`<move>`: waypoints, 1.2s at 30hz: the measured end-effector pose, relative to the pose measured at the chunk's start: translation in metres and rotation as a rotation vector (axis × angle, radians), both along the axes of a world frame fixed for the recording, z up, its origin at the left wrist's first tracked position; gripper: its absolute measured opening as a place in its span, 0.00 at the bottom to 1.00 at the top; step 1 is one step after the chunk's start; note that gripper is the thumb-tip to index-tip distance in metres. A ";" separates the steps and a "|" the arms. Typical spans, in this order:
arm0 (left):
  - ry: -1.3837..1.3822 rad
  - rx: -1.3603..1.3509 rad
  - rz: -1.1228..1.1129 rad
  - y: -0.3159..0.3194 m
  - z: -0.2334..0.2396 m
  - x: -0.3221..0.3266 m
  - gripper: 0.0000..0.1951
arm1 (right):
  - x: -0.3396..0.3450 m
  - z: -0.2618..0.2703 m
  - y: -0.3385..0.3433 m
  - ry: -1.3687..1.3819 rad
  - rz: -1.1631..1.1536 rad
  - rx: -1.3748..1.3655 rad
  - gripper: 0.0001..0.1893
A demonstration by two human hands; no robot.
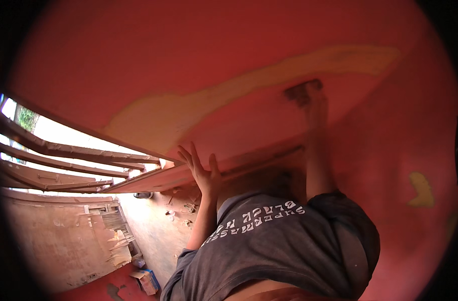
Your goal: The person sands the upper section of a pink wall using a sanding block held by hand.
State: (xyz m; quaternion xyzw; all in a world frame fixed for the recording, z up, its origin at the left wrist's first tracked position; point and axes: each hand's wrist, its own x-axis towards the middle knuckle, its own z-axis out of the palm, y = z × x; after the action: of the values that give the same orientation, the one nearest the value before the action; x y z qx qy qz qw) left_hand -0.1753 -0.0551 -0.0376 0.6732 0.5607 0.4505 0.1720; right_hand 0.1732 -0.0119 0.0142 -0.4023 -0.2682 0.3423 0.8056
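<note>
A red-painted panel (157,56) fills the upper part of the view. Across it runs a long yellow-orange patch (198,99), wide at the left and narrower towards the right. My right hand (317,99) reaches up to the panel, just below this patch, and grips a dark, flat pad (301,92). Motion blurs both, and the pad's exact kind cannot be told. My left hand (204,173) is raised with its fingers spread, holding nothing, near the panel's lower edge beside the slatted opening. Whether its fingertips touch the panel is unclear.
Brown slats (93,154) cross a bright opening at left. Below stands a worn board (63,240) with splintered wood. A blue cardboard box (149,281) sits at lower left, and scraps (189,207) lie on the pale floor. A red wall (387,158) with a small yellow patch (421,189) rises at right.
</note>
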 end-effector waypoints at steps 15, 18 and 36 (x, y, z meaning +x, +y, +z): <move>-0.091 0.109 0.056 0.021 0.006 0.196 0.49 | 0.246 0.008 -0.037 0.148 -0.256 0.077 0.13; -0.148 0.023 0.076 0.022 0.001 0.237 0.50 | 0.300 -0.063 -0.028 -0.051 0.108 0.272 0.13; -0.135 0.031 0.182 0.024 -0.010 0.289 0.57 | 0.325 -0.055 -0.051 0.049 0.036 -0.238 0.13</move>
State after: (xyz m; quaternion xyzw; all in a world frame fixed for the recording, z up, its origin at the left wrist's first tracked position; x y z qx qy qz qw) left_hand 0.1135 -0.0314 -0.0477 0.5901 0.5998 0.5170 0.1573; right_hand 0.4981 -0.0633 -0.0405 -0.4817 -0.2131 0.3959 0.7522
